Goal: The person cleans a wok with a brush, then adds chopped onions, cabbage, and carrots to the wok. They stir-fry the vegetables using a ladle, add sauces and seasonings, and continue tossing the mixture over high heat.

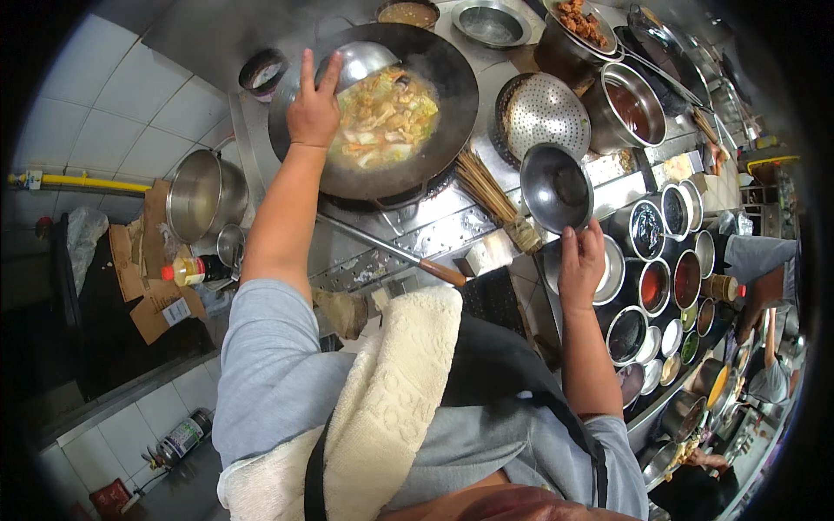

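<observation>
A black wok (449, 84) on the stove holds a steaming stew of cabbage leaves and pale chunks (384, 124) in broth. Over its upper left part a shiny metal bowl (365, 60) is tipped, its rim toward the food. My left hand (314, 107) grips that bowl's left side, two fingers spread along it; the thumb is hidden. To the right, my right hand (582, 264) holds a dark round metal bowl (557, 185) by its lower rim. No handle shows on it. A bamboo wok brush (495, 198) lies between the wok and this bowl.
A perforated strainer (547, 114) rests behind the dark bowl. A wooden-ended metal handle (404, 251) crosses the stove front. Pots of sauce (653, 286) crowd the right side, beyond which other people work. A deep steel pot (205, 195) stands left; fried food (580, 23) sits top right.
</observation>
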Demonstrator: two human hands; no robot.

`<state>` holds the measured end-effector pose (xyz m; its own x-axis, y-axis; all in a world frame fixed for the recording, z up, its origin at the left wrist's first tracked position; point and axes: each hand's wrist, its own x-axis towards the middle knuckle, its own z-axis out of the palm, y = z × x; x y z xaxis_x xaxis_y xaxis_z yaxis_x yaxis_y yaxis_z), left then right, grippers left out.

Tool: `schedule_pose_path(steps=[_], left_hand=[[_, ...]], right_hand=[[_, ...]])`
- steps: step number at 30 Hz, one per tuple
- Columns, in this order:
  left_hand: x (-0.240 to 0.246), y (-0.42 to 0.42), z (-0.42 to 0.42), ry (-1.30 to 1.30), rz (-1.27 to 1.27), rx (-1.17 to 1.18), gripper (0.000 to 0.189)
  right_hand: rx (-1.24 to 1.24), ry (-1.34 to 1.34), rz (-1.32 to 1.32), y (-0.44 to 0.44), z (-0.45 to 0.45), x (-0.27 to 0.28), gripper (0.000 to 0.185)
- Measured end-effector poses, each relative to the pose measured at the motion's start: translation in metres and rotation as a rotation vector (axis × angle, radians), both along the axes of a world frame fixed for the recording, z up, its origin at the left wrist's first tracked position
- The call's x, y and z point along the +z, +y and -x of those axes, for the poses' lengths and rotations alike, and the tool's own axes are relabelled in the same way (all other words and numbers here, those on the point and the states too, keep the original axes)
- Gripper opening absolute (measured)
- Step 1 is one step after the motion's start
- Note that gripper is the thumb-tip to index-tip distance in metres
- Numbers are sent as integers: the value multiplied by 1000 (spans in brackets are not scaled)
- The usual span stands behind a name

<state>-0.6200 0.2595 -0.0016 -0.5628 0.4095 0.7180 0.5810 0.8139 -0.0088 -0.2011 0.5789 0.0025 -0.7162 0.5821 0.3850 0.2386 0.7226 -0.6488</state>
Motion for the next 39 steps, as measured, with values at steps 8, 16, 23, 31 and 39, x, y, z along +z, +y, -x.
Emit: schedule_pose_path(steps=[8,16,23,31,39], left_hand=[[4,13,23,-3,-15,-88,82],[-7,10,34,12,159,-245,85],[26,10,28,136,-18,-165,82],[118,87,-58,-777,-1039,-252,58],[96,243,-339,-1792,-668,-705,34]], right_hand=[[0,28,88,3,5,0,20],[22,-8,109,-3,19,-10,15],[57,-8,68,-4,19,-16,13],[-113,276,701,15,-20,27,16],[-371,147,326,41,-152,121,29]])
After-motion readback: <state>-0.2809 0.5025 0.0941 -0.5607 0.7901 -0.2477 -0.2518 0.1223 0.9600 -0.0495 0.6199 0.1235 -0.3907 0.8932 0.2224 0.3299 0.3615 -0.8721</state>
